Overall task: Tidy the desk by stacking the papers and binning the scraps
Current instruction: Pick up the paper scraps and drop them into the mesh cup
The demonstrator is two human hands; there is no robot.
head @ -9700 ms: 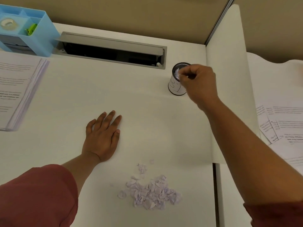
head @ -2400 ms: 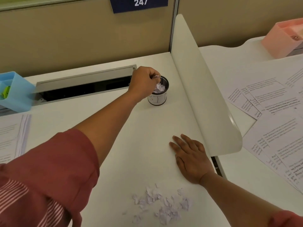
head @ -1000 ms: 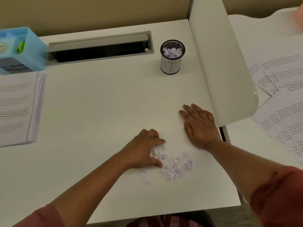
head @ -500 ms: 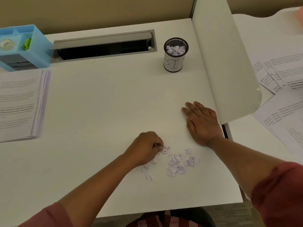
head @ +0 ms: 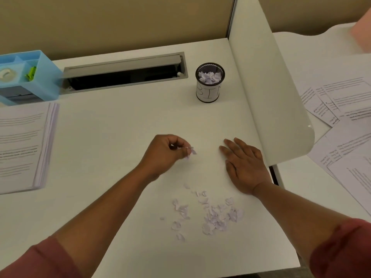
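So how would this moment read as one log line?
left hand: pinching scraps | right hand: flat on desk | bin: partly filled | scrap pile: remains

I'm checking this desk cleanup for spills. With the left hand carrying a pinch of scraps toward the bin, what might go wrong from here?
1. The left hand pinches scraps only at its fingertips, with bits sticking out; some may drop on the way.
2. The bin is narrow and already looks well filled with scraps, so new ones may miss or spill over the rim.
3. The pile of scraps lies loose near the right hand's forearm, which might scatter it.
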